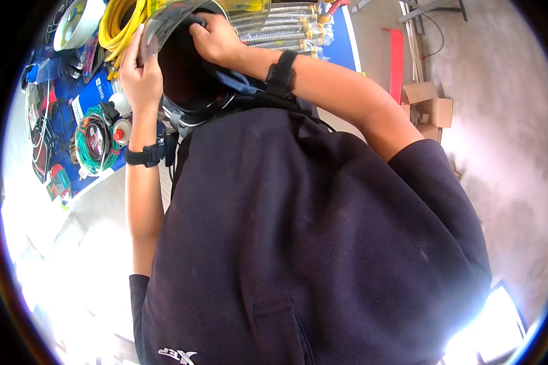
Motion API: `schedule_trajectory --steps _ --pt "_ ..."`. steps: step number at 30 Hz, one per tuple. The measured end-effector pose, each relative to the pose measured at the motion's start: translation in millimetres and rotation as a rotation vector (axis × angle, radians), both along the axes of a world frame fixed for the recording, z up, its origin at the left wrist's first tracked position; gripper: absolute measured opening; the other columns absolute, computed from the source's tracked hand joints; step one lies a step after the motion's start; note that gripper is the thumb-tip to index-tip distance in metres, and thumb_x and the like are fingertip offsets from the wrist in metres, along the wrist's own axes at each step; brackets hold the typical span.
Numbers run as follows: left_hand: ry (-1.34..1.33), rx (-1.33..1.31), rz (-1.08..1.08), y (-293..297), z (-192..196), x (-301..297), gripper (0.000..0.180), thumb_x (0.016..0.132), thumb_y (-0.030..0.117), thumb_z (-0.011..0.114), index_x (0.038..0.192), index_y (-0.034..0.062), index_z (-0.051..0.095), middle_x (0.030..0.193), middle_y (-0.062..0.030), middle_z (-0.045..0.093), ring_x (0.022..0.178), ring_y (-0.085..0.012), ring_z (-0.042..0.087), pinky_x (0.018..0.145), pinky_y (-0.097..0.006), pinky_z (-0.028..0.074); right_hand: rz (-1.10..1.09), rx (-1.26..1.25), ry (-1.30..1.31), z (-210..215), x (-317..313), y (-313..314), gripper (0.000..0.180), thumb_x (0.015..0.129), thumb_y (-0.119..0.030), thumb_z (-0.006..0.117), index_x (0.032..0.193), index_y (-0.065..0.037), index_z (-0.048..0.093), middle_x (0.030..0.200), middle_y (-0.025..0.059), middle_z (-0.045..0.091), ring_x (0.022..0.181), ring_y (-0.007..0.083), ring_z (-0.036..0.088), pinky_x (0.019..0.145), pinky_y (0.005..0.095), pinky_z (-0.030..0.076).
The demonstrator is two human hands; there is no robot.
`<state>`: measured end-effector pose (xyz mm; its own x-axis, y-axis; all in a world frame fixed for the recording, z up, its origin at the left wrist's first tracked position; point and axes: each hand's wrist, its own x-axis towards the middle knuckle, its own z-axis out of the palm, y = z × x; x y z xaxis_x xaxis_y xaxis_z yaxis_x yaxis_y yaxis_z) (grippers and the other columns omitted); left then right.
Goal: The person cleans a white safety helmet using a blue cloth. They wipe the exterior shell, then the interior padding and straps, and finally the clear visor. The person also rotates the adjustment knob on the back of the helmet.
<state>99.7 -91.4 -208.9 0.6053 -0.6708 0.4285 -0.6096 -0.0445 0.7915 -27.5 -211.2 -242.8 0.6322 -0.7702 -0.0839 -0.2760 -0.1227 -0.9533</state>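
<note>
At the top of the head view, my left hand (141, 76) grips the edge of a curved, clear plastic sheet (164, 27) between thumb and fingers. Under and behind that sheet is a dark, hollow, rounded thing (189, 76), whose kind I cannot make out. My right hand (218, 41) is closed at its far side, with a small dark piece (197, 20) poking out by the thumb. Black straps circle both my wrists. A coiled yellow hose (123, 30) lies just beyond my left fingertips.
Packed braided metal hoses (280, 27) lie on the blue table behind my right hand. Left of my left arm are a green wire coil (94, 141), a spray can (122, 131) and a white roll (79, 24). Cardboard boxes (429, 103) stand on the floor at right.
</note>
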Motion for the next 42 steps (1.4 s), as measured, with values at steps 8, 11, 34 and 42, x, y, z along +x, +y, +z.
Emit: schedule_trajectory --steps 8,11,34,42 --pt "0.036 -0.018 -0.004 7.2 -13.6 15.6 0.035 0.096 0.014 0.064 0.129 0.0010 0.067 0.126 -0.0137 0.070 0.114 -0.0220 0.067 0.099 -0.029 0.048 0.201 -0.589 0.108 -18.7 18.6 22.1 0.050 0.085 -0.026 0.065 0.132 -0.009 0.060 0.131 0.0125 0.061 0.112 0.0338 0.065 0.093 0.0442 0.054" --pt "0.064 -0.031 0.003 7.4 -15.5 18.0 0.035 0.097 0.010 0.062 0.130 -0.0005 0.066 0.128 -0.0125 0.070 0.116 -0.0197 0.066 0.101 -0.029 0.048 0.348 -0.507 0.171 -33.0 27.7 26.3 0.046 0.086 -0.031 0.064 0.125 -0.007 0.063 0.127 0.0150 0.063 0.112 0.0362 0.065 0.090 0.0463 0.055" --pt "0.199 -0.006 -0.007 9.3 -8.2 18.9 0.038 0.098 0.003 0.058 0.135 -0.0039 0.061 0.132 -0.0135 0.067 0.121 -0.0182 0.063 0.105 -0.029 0.045 0.644 -0.300 0.399 -34.6 45.2 10.0 0.057 0.083 -0.044 0.069 0.130 -0.013 0.066 0.117 0.0154 0.072 0.111 0.0355 0.067 0.093 0.0472 0.055" --pt "0.249 -0.067 -0.032 11.0 -16.2 21.3 0.037 0.098 0.001 0.058 0.134 -0.0047 0.061 0.135 -0.0137 0.065 0.122 -0.0194 0.062 0.106 -0.030 0.044 0.033 -0.081 0.231 -12.3 50.9 14.2 0.041 0.085 -0.037 0.066 0.114 -0.009 0.071 0.113 0.0187 0.071 0.108 0.0386 0.067 0.093 0.0485 0.054"
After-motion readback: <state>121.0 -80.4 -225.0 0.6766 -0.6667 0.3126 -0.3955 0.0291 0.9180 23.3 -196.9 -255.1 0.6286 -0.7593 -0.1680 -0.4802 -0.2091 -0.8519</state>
